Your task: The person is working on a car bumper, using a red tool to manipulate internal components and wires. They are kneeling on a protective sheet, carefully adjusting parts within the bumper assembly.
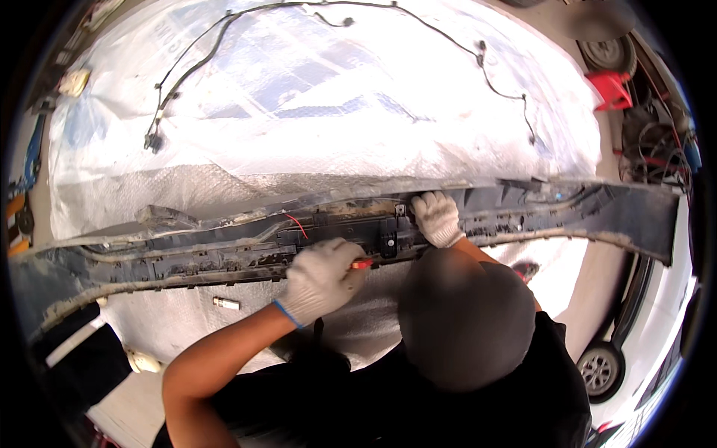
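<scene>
A long black car bumper (523, 216), dusty and with its inner side up, stretches across the view. My left hand (323, 280), in a white knitted glove with a blue cuff edge, is closed at the bumper's near edge. From its fingers sticks out the red end (361, 264) of a tool whose kind I cannot make out. A thin red wire or strip (297, 225) lies on the bumper just beyond. My right hand (437, 219), gloved too, rests with bent fingers on the bumper, right of its middle; whether it grips an edge is hidden.
Beyond the bumper, white plastic sheeting (299, 142) carries a black wiring harness (216, 48). A short silvery cylinder (226, 303) lies on the near side. A blurred grey round shape (467, 321) hides my right forearm partly. A car wheel (600, 371) stands at right, a red container (611, 90) behind.
</scene>
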{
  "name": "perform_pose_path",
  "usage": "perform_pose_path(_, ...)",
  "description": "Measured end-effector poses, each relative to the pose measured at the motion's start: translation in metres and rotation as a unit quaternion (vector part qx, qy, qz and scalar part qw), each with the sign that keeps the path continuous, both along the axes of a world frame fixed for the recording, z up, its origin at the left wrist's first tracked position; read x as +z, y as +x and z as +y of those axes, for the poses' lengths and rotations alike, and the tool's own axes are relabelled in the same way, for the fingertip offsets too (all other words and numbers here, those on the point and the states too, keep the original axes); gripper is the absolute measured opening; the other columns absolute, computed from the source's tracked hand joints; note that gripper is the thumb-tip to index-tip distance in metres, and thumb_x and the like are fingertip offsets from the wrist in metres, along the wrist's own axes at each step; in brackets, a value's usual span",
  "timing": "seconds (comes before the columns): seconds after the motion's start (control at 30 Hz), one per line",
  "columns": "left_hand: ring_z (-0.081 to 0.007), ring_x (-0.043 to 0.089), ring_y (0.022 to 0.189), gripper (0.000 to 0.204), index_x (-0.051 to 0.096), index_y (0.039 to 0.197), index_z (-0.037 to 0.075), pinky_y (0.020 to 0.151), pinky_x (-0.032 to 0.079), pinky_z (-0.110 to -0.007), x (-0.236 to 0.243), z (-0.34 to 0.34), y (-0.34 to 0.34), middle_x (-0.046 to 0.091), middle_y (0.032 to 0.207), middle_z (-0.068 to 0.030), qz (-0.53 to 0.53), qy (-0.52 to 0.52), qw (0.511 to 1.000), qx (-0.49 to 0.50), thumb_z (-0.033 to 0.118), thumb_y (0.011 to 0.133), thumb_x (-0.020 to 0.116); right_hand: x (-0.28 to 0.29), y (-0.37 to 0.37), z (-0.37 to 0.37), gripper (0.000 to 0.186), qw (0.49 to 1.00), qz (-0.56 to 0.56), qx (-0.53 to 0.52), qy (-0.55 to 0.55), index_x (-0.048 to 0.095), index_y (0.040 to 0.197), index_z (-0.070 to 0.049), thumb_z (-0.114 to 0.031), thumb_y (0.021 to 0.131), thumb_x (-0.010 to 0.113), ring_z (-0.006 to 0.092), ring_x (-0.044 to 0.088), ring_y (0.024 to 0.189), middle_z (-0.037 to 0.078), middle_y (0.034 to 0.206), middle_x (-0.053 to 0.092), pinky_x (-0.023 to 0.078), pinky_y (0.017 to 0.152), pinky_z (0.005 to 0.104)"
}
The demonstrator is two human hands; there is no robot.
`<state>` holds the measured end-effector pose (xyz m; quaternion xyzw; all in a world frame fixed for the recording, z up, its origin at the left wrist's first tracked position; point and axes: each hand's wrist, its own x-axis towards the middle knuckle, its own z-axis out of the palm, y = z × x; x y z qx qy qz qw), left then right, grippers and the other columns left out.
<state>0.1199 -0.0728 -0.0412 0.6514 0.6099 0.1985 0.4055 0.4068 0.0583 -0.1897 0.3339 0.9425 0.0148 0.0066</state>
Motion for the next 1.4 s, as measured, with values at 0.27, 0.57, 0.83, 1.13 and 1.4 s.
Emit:
perform_pose_path(0.27, -0.0229, 0.065, 0.067, 0.020, 0.066, 0.102, 0.004, 0.064, 0.052, -0.035, -0.045, 0.009, 0.064, 0.064, 0.078, -0.0164, -0.100, -0.227, 0.952, 0.178, 0.024, 0.095, 0.065, 0.011, 0.005, 0.011, 0.012, 0.997, -0.048, -0.007, -0.062, 0.061, 0.078, -0.011, -0.021, 0.085, 0.064, 0.0266, 0.067, 0.067, 0.009, 0.076, 0.063, 0.050, 0.056, 0.0446)
perform_pose_path(0.57, -0.0078, 0.057, 0.068, 0.012, 0.061, 0.099, 0.002, 0.062, 0.046, -0.029, -0.105, 0.049, 0.109, 0.061, 0.073, -0.0010, -0.388, -0.176, 0.693, 0.582, 0.014, 0.098, 0.060, 0.044, -0.006, 0.021, 0.022, 0.981, -0.123, 0.013, -0.147, 0.062, 0.103, -0.007, -0.026, 0.092, 0.059, 0.0296, 0.070, 0.067, 0.014, 0.079, 0.069, 0.054, 0.057, 0.0451)
perform_pose_path(0.83, -0.0405, 0.065, 0.086, 0.027, 0.062, 0.113, 0.005, 0.077, 0.052, -0.045, -0.133, 0.040, 0.099, 0.070, 0.091, -0.0206, -0.202, -0.201, 0.829, 0.481, 0.023, 0.093, 0.059, 0.062, -0.028, 0.045, 0.023, 0.964, -0.127, 0.071, -0.221, 0.059, 0.105, -0.006, -0.026, 0.096, 0.057, 0.0348, 0.071, 0.074, 0.016, 0.078, 0.070, 0.055, 0.065, 0.0486)
perform_pose_path(1.13, -0.0227, 0.065, 0.063, 0.028, 0.064, 0.116, 0.005, 0.061, 0.051, -0.037, -0.138, 0.035, 0.098, 0.068, 0.079, -0.0124, -0.206, -0.187, 0.825, 0.492, 0.020, 0.093, 0.060, 0.078, -0.062, 0.038, 0.016, 0.954, -0.144, 0.086, -0.247, 0.060, 0.102, -0.004, -0.016, 0.092, 0.054, 0.0361, 0.072, 0.075, 0.019, 0.077, 0.070, 0.056, 0.067, 0.0478)
perform_pose_path(1.4, -0.0425, 0.069, 0.080, 0.025, 0.062, 0.102, 0.002, 0.070, 0.053, -0.051, -0.089, 0.008, 0.064, 0.067, 0.087, -0.0262, -0.024, -0.110, 0.971, 0.211, 0.026, 0.095, 0.061, 0.064, -0.092, 0.019, 0.013, 0.962, -0.165, 0.118, -0.181, 0.062, 0.099, -0.007, -0.017, 0.092, 0.058, 0.0303, 0.071, 0.076, 0.013, 0.084, 0.067, 0.055, 0.062, 0.0442)
